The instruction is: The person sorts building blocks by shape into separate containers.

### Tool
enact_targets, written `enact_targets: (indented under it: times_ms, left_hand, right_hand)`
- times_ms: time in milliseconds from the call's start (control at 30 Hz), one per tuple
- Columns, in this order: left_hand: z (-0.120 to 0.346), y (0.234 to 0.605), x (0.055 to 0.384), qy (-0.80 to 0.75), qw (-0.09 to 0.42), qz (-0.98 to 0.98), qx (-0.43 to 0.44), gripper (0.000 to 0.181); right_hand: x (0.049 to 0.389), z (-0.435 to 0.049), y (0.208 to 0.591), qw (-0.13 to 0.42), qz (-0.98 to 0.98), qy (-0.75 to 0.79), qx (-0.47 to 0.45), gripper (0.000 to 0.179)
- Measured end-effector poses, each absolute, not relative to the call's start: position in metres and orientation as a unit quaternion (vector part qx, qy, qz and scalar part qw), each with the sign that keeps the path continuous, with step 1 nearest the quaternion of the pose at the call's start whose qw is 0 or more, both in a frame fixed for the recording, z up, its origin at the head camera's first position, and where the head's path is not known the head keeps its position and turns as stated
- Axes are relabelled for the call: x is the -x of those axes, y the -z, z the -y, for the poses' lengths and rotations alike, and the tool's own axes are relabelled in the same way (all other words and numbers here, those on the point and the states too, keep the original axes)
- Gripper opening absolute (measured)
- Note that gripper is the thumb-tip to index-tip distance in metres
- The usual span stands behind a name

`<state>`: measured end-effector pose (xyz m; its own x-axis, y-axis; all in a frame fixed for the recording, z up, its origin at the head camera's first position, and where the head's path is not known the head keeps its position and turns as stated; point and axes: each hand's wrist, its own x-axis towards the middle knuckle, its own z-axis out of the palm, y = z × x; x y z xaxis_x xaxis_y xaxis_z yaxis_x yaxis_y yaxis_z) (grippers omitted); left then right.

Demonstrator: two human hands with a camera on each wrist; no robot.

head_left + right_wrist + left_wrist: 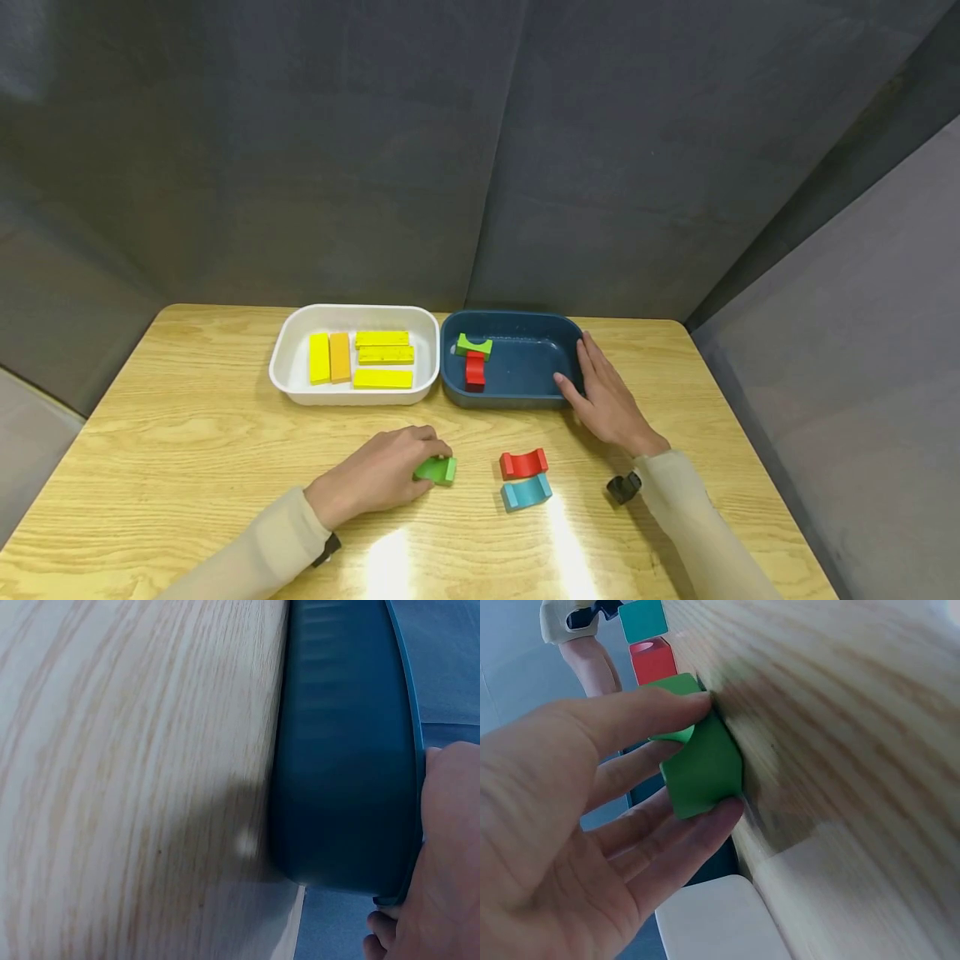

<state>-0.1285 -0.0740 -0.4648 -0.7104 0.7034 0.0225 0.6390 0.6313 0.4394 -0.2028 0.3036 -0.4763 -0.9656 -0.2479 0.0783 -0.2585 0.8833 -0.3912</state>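
My left hand [382, 471] pinches a green block [712, 765] with a curved hollow, thumb on one side and fingertips on the other. The block is right at the tabletop, in front of the two trays. At the back right, my right hand [611, 400] rests at the near right corner of the dark blue tray [517, 402], fingers stretched along its right end and thumb over the front rim. Inside that tray a green arched block [475, 344] touches a red arched block [475, 371]. On the table between my hands lie another red block [524, 464] and a blue block [527, 493].
A white tray [356, 398] stands against the blue tray's left side. It holds several yellow blocks [382, 379] and an orange block [340, 357]. The wooden table [187, 433] ends at a dark grey curtain [337, 167] behind the trays.
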Motion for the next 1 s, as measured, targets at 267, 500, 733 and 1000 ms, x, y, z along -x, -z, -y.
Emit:
enact_targets:
  times_ms: [267,500,733,1000]
  left_hand:
    - [0.078,0.463,0.127,-0.21,0.069,-0.902,-0.371,0.039]
    - [0.08,0.456,0.125,-0.209,0.061,-0.901,-0.375,0.038]
    - [0.08,0.445,0.128,-0.211,0.04,-0.898,-0.384,0.038]
    - [0.076,0.43,0.136,-0.206,0.011,-0.897,-0.39,0.04]
  right_hand:
    - [0.202,-0.303,0.476,0.011,0.971,-0.204,-0.128,0.087]
    - [0.2,-0.304,0.475,0.013,0.97,-0.206,-0.129,0.087]
    - [0.2,-0.303,0.474,0.018,0.969,-0.209,-0.131,0.087]
    - [0.202,-0.303,0.475,0.011,0.969,-0.209,-0.131,0.087]
